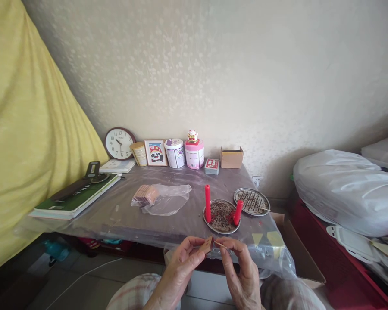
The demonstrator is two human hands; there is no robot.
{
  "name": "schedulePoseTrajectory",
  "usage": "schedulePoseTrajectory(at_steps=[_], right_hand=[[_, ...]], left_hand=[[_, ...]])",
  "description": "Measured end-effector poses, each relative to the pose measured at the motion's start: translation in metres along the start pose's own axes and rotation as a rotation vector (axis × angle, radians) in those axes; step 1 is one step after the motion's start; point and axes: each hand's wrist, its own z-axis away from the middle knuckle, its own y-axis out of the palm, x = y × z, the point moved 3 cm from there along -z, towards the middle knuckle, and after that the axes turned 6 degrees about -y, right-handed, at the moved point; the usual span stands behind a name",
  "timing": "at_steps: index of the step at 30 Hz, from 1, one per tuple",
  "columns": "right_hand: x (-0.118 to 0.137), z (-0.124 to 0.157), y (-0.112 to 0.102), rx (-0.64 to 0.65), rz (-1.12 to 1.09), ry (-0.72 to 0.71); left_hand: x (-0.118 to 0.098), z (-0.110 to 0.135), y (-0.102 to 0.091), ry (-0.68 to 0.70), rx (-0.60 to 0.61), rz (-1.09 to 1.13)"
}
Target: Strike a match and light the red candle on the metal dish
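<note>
In front of the table's near edge, my left hand [184, 267] grips a small matchbox [207, 245] between thumb and fingers. My right hand [239, 269] pinches a thin matchstick [220, 244], its tip close to the side of the matchbox; whether they touch I cannot tell. No flame shows. Just beyond my hands stands a round metal plate [222, 231] with dark residue. On it are a tall red candle [208, 204], upright, and a shorter red candle [238, 212] that leans slightly right. Both look unlit.
A second round plate [252, 189] with a matchstick lies behind on the right. A stack of matchboxes [145, 194] rests in a plastic bag [170, 200]. Along the wall are a clock [119, 144], tubs [174, 154] and a cardboard box [232, 159]. Books [74, 193] lie left.
</note>
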Motion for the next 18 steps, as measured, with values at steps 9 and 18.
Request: schedulePoseTrajectory(at_steps=[9,18], right_hand=[[0.006,-0.0068,-0.0028,0.007,0.019,-0.09],[0.0061,-0.0076,-0.0018,0.048,-0.012,-0.196]], left_hand=[[-0.0055,0.0028,0.0047,0.01,-0.063,-0.008],[-0.0059,0.0028,0.0073,0.017,-0.081,0.021]])
